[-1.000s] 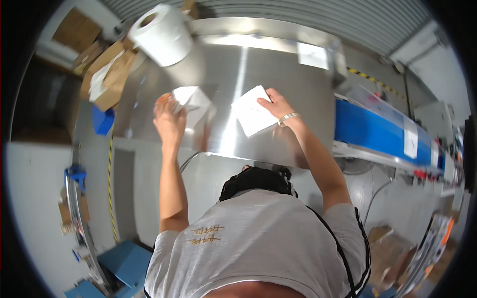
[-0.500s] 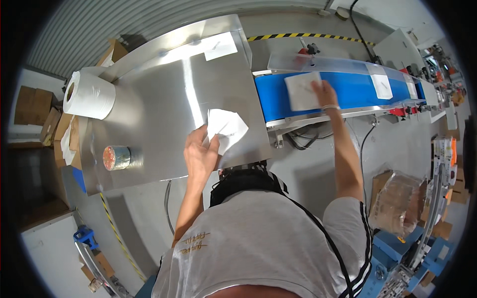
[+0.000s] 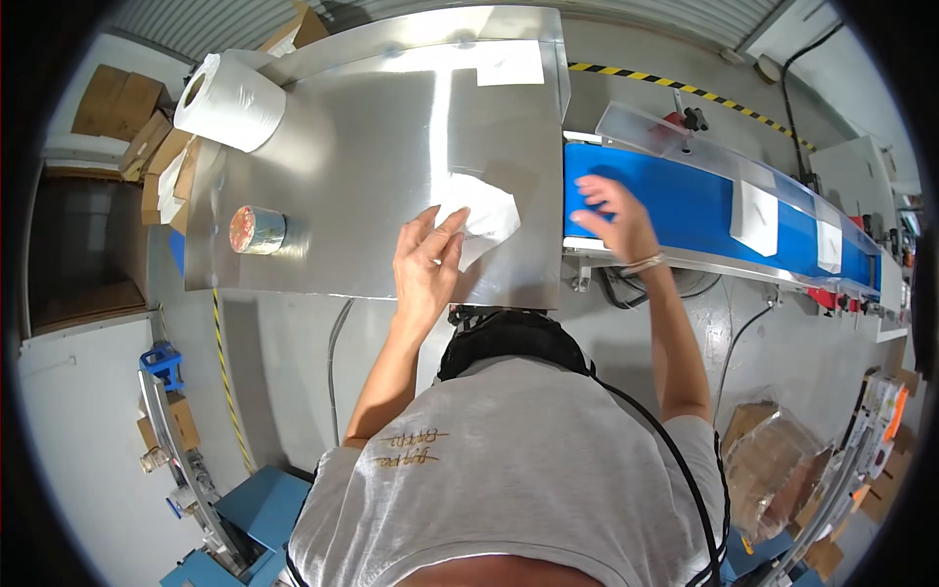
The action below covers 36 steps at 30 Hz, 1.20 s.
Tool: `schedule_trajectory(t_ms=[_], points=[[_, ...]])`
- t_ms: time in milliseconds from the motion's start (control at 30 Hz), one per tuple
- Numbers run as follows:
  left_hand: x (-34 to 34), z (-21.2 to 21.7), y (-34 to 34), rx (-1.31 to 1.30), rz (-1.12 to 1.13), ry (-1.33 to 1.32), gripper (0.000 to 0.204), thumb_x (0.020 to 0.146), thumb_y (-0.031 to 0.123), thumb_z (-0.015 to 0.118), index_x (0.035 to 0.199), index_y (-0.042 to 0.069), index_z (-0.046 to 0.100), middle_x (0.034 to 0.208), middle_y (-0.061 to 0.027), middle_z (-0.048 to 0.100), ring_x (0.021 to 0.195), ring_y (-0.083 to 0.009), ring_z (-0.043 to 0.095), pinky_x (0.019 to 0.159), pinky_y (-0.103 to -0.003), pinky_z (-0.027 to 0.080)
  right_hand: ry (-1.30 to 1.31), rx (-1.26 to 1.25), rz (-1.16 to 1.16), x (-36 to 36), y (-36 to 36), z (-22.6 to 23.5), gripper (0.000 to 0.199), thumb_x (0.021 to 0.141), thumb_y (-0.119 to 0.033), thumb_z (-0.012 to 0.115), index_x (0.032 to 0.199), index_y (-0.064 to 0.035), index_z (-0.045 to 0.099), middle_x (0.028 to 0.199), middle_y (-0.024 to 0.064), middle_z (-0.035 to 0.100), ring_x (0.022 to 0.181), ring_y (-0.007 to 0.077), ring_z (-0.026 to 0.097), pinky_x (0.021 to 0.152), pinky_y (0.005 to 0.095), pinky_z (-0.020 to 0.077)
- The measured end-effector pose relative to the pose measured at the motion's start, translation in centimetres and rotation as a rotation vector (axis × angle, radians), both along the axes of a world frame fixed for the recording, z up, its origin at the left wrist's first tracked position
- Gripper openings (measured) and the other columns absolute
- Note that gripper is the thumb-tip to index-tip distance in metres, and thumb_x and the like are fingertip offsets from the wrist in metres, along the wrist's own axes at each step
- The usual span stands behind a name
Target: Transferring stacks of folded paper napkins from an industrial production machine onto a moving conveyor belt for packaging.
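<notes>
My left hand [image 3: 430,262] is at the near right part of the metal table, its bent fingers gripping the edge of a creased white sheet-like packet [image 3: 492,220]. The fingers cover part of that packet. Above the near end of the blue conveyor belt [image 3: 650,181] hovers my right hand [image 3: 618,220], fingers apart and holding nothing. Farther along the belt lie a flat white packet [image 3: 755,217] and another white packet [image 3: 828,240]. A white sheet [image 3: 511,63] rests at the table's far right corner.
A large white roll [image 3: 235,103] sits at the left of the metal table [image 3: 342,186], with a roll of tape [image 3: 258,230] nearer me. A clear guard [image 3: 641,127] runs along the belt's far side. Cardboard boxes [image 3: 115,103] stand beyond the table's left edge.
My right hand has let go of a white packet on the belt and drawn back toward the table. That packet has travelled right. My left hand stays at the creased packet; the view has shifted.
</notes>
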<state>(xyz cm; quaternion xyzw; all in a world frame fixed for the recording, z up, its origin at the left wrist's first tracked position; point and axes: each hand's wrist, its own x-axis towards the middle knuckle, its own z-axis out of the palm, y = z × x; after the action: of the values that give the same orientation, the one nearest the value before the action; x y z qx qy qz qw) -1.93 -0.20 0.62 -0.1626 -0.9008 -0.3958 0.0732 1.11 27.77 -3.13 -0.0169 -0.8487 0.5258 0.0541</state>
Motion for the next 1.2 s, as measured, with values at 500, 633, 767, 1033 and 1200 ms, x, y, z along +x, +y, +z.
schedule_trajectory(t_ms=[500,633,767,1033,1200], points=[[-1.1,1.2,-0.2,-0.074,-0.025,0.05,0.046,0.078,0.012,0.067,0.122,0.007,0.054,0.102,-0.0155,0.061,0.096,-0.0314,0.056,0.088,-0.04,0.04,-0.189,-0.436,0.079,-2.2,0.0,-3.0,0.036,0.084,-0.017,0.066,0.114,-0.0033,0.054,0.102,0.006,0.058,0.092,0.0117,0.054,0.079,0.0258,0.0464],[-1.2,0.7,0.0,-0.1,0.065,-0.058,0.039,0.078,0.01,0.065,0.116,0.003,0.057,0.093,-0.0164,0.064,0.089,-0.0312,0.058,0.085,-0.04,0.04,-0.137,-0.165,-0.481,0.8,9.6,-4.8,0.039,0.084,-0.035,0.065,0.099,0.0009,0.057,0.084,0.0102,0.063,0.076,0.0172,0.057,0.069,0.0312,0.047],[-1.5,1.1,0.8,-0.21,0.038,0.063,0.027,0.077,0.008,0.065,0.103,0.002,0.062,0.087,-0.0168,0.064,0.086,-0.0322,0.059,0.081,-0.041,0.041,-0.233,0.552,-0.772,3.5,20.5,-6.4,0.054,0.079,-0.045,0.066,0.106,0.0005,0.057,0.096,0.0178,0.063,0.084,0.0334,0.06,0.073,0.0379,0.0474],[-2.1,1.6,3.5,-0.291,-0.231,0.187,0.023,0.073,0.002,0.061,0.096,0.005,0.065,0.089,-0.0103,0.066,0.084,-0.0285,0.059,0.075,-0.039,0.043,0.101,0.355,-0.078,2.2,8.9,1.8,0.088,0.061,-0.027,0.083,0.133,-0.0038,0.038,0.129,0.0201,0.047,0.12,0.0352,0.044,0.099,0.0409,0.0366],[-1.8,2.1,6.6,-0.235,-0.434,0.134,0.021,0.074,0.004,0.062,0.095,0.005,0.065,0.088,-0.0111,0.066,0.084,-0.0286,0.059,0.075,-0.039,0.043,0.232,0.227,0.287,-0.2,0.4,0.5,0.068,0.066,-0.026,0.078,0.123,-0.0108,0.046,0.127,0.0133,0.045,0.126,0.0336,0.035,0.103,0.043,0.0293]])
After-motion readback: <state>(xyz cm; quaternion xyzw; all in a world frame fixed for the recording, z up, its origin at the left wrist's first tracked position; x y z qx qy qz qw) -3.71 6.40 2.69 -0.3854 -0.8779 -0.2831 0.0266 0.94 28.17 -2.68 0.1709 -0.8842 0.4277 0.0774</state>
